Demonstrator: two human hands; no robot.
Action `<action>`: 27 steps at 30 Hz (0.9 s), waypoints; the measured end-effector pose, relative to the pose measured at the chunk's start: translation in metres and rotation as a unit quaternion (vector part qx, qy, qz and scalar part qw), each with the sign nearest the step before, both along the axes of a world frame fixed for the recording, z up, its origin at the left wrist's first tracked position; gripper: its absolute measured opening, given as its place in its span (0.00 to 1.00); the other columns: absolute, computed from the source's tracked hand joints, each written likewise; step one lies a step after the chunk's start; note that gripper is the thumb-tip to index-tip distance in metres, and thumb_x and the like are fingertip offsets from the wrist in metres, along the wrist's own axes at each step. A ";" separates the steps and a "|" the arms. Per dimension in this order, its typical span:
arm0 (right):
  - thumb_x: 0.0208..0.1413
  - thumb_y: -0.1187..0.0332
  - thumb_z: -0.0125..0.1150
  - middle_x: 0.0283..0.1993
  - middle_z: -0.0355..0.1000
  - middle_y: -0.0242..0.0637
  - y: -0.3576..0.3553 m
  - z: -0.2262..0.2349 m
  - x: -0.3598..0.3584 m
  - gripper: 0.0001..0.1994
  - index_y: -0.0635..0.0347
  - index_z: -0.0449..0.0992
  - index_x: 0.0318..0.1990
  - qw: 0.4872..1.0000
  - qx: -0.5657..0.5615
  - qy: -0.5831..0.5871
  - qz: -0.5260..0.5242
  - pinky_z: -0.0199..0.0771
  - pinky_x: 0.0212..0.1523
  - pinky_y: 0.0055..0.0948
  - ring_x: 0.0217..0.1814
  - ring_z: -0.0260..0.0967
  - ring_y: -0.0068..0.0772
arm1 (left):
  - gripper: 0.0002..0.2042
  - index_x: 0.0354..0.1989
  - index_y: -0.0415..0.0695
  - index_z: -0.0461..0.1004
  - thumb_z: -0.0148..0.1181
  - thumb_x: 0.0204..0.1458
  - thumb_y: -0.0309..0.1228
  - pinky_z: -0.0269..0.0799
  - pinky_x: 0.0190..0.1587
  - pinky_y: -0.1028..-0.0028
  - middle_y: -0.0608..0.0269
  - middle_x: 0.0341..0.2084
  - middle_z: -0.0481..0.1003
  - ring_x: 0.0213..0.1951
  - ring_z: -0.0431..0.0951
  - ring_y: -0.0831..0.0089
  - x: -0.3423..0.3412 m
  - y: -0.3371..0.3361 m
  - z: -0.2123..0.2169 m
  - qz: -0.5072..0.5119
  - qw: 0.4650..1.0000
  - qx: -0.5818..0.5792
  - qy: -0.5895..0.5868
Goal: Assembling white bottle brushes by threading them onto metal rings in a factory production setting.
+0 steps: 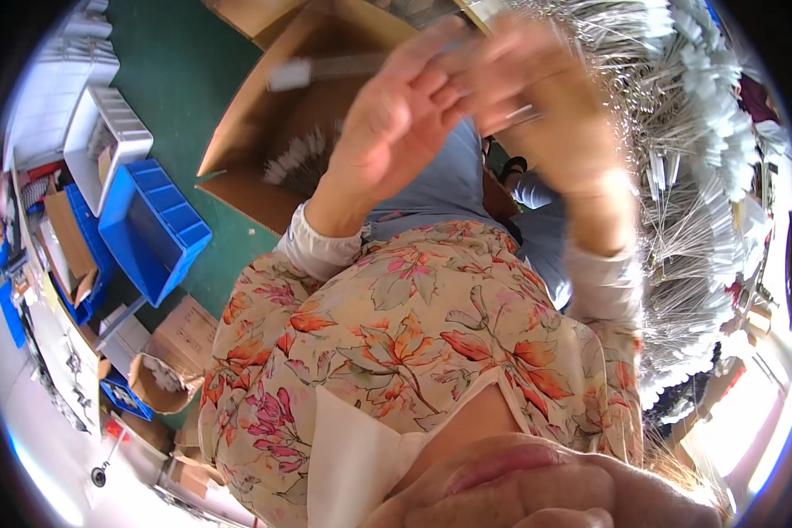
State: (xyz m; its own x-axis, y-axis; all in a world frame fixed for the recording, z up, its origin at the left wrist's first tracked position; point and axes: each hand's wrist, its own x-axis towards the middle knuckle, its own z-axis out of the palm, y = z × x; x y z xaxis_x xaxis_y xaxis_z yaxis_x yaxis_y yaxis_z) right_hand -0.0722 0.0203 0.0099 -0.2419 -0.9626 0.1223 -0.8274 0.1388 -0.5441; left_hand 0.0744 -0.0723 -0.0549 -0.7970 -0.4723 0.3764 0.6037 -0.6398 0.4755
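Note:
My left hand (383,128) is raised over the open cardboard box (238,123), palm partly showing and fingers loosely bent and smeared by motion. Close beside it, my right hand (537,84) is blurred even more, and the fingers of the two hands overlap in the picture. A small thin light-coloured piece (519,114) shows by the right hand; its kind is not clear. Left of my left hand, a blurred pale strip with a white end (290,75) hangs over the box. Whether either hand holds it cannot be made out. Thin pieces with whitish ends (304,158) lie inside the box.
To my right is a large heap of thin wire-like strands with pale ends (678,202). On the left stand a blue crate (154,233), a white bin (106,145) and a brown carton (185,334). The floor (172,79) is green.

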 end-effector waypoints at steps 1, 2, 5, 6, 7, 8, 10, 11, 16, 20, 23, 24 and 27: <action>0.61 0.71 0.45 0.32 0.73 0.37 -0.001 -0.015 0.026 0.09 0.64 0.72 0.42 0.943 -0.029 -0.332 0.016 0.73 0.40 0.24 0.36 0.73 0.28 | 0.26 0.61 0.38 0.54 0.45 0.59 0.42 0.67 0.53 0.65 0.53 0.54 0.65 0.55 0.67 0.59 0.004 -0.014 -0.012 -0.121 0.987 0.083 0.064; 0.62 0.70 0.43 0.34 0.72 0.37 0.001 -0.029 0.043 0.09 0.64 0.71 0.41 0.777 -0.058 -0.626 0.035 0.72 0.41 0.24 0.38 0.72 0.26 | 0.26 0.61 0.38 0.54 0.45 0.59 0.42 0.67 0.53 0.65 0.53 0.54 0.65 0.55 0.67 0.59 0.005 -0.013 -0.012 -0.133 0.986 0.077 0.060; 0.63 0.71 0.43 0.38 0.70 0.34 0.027 -0.067 0.060 0.10 0.65 0.70 0.44 0.754 -0.091 -0.649 -0.052 0.71 0.45 0.24 0.42 0.70 0.24 | 0.17 0.57 0.35 0.60 0.43 0.60 0.28 0.69 0.52 0.65 0.53 0.46 0.71 0.55 0.67 0.56 0.011 0.000 -0.020 0.003 0.977 0.063 -0.206; 0.63 0.71 0.43 0.38 0.70 0.34 0.033 -0.073 0.060 0.10 0.65 0.70 0.44 0.750 -0.102 -0.651 -0.057 0.71 0.45 0.24 0.42 0.70 0.24 | 0.17 0.57 0.35 0.60 0.43 0.60 0.28 0.69 0.52 0.65 0.53 0.46 0.71 0.55 0.67 0.56 0.011 0.004 -0.025 -0.006 0.976 0.055 -0.210; 0.62 0.71 0.44 0.39 0.70 0.34 0.038 -0.078 0.058 0.09 0.65 0.70 0.43 0.741 -0.108 -0.660 -0.059 0.71 0.46 0.24 0.42 0.69 0.24 | 0.18 0.57 0.34 0.60 0.43 0.60 0.28 0.69 0.52 0.65 0.52 0.47 0.71 0.55 0.67 0.56 0.012 0.009 -0.029 -0.010 0.974 0.049 -0.220; 0.62 0.71 0.46 0.39 0.70 0.34 0.043 -0.081 0.057 0.09 0.65 0.70 0.42 0.733 -0.113 -0.668 -0.059 0.70 0.48 0.23 0.43 0.69 0.23 | 0.18 0.57 0.34 0.60 0.43 0.60 0.29 0.68 0.53 0.65 0.51 0.47 0.71 0.54 0.68 0.55 0.011 0.013 -0.029 -0.012 0.972 0.043 -0.230; 0.60 0.71 0.49 0.37 0.70 0.33 0.051 -0.082 0.058 0.08 0.65 0.71 0.42 0.739 -0.124 -0.657 -0.083 0.70 0.47 0.22 0.42 0.69 0.22 | 0.18 0.56 0.34 0.60 0.43 0.60 0.29 0.67 0.54 0.63 0.49 0.48 0.70 0.54 0.68 0.54 0.008 0.022 -0.028 -0.012 0.968 0.024 -0.251; 0.58 0.71 0.52 0.35 0.71 0.32 0.054 -0.083 0.057 0.08 0.65 0.72 0.41 0.749 -0.125 -0.643 -0.100 0.70 0.45 0.21 0.41 0.69 0.21 | 0.18 0.56 0.34 0.61 0.42 0.60 0.29 0.66 0.54 0.63 0.48 0.48 0.70 0.54 0.67 0.55 0.006 0.025 -0.028 -0.018 0.968 -0.011 -0.252; 0.53 0.71 0.58 0.29 0.71 0.29 0.068 -0.095 0.052 0.10 0.65 0.74 0.42 0.817 -0.102 -0.546 -0.156 0.69 0.38 0.19 0.33 0.68 0.17 | 0.18 0.56 0.34 0.62 0.42 0.61 0.30 0.64 0.56 0.62 0.47 0.50 0.69 0.54 0.67 0.56 0.003 0.032 -0.020 -0.019 0.956 -0.091 -0.277; 0.53 0.72 0.60 0.29 0.72 0.31 0.068 -0.092 0.059 0.09 0.68 0.75 0.40 0.788 -0.111 -0.590 -0.135 0.68 0.32 0.18 0.27 0.67 0.18 | 0.18 0.55 0.33 0.64 0.43 0.60 0.31 0.63 0.57 0.62 0.46 0.51 0.68 0.54 0.68 0.57 0.013 0.032 -0.008 -0.022 0.944 -0.165 -0.284; 0.52 0.72 0.62 0.31 0.74 0.33 0.065 -0.093 0.070 0.08 0.68 0.76 0.37 0.825 -0.136 -0.542 -0.088 0.70 0.34 0.17 0.29 0.70 0.19 | 0.17 0.53 0.32 0.65 0.44 0.60 0.30 0.63 0.56 0.63 0.46 0.50 0.69 0.53 0.69 0.58 0.026 0.035 -0.001 0.010 0.935 -0.184 -0.303; 0.52 0.72 0.62 0.31 0.74 0.33 0.063 -0.093 0.072 0.08 0.68 0.76 0.37 0.824 -0.135 -0.545 -0.080 0.70 0.34 0.17 0.29 0.70 0.19 | 0.17 0.52 0.31 0.66 0.45 0.59 0.30 0.64 0.55 0.63 0.47 0.49 0.70 0.52 0.70 0.58 0.031 0.036 0.001 0.044 0.931 -0.183 -0.313; 0.51 0.73 0.62 0.35 0.75 0.33 0.055 -0.091 0.078 0.08 0.67 0.76 0.38 0.761 -0.100 -0.638 -0.055 0.73 0.36 0.19 0.33 0.72 0.21 | 0.15 0.48 0.30 0.70 0.48 0.58 0.29 0.69 0.51 0.69 0.50 0.43 0.74 0.46 0.75 0.64 0.043 0.040 0.004 0.140 0.918 -0.162 -0.334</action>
